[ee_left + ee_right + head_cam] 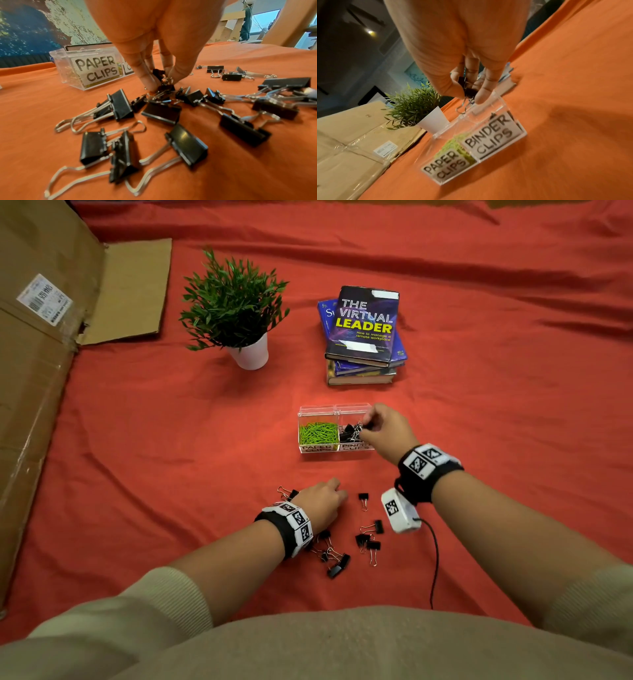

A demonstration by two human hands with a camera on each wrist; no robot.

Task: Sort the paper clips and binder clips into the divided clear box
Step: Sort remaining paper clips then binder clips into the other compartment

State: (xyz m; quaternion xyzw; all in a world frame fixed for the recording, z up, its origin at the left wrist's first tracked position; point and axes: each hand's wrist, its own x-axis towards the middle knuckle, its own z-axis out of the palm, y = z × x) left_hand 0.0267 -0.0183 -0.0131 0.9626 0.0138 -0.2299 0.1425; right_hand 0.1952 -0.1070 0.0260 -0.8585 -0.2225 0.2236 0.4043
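The divided clear box (pixel 301 414) (pixel 58 60) (pixel 524 133) stands mid-cloth, with green paper clips (pixel 318 433) in its left cell and black binder clips (pixel 349 431) in its right cell. My right hand (pixel 368 428) (pixel 469 93) hovers over the right cell and pinches binder clips (pixel 467 88), their wire handles hanging down. My left hand (pixel 337 491) (pixel 162 82) is down on the cloth, its fingertips pinching small binder clips (pixel 165 87) at the far edge of a loose pile. Several black binder clips (pixel 337 563) (pixel 161 112) lie scattered near both wrists.
A potted plant (pixel 236 309) and a stack of books (pixel 363 337) stand beyond the box. A large cardboard box (pixel 37 354) lines the left side. A white wrist device (pixel 399 510) with a black cable hangs under my right wrist. Red cloth (pixel 513 405) covers everything.
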